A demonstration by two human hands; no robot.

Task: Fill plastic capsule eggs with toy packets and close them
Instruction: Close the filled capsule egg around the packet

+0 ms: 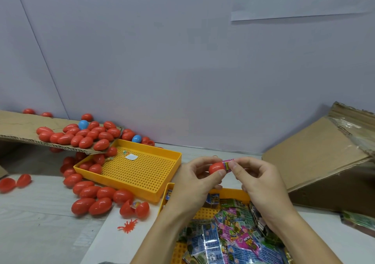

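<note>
My left hand point(194, 174) grips a red capsule egg half point(216, 167) between thumb and fingers, above the table. My right hand point(255, 176) pinches a folded pink toy packet point(228, 164) whose end sits at the egg's open mouth. Below my hands a yellow tray point(229, 192) holds a heap of toy packets point(233, 237) in pink, blue and green. An open red egg point(134, 208) with something coloured inside lies on the table to the left.
A second yellow perforated tray point(142, 168) holds a few red eggs. Several closed red eggs point(97, 196) lie beside it, and more, with two blue ones, on a cardboard sheet point(18, 128). A cardboard box point(324, 162) stands right. A red splat toy point(127, 225) lies near.
</note>
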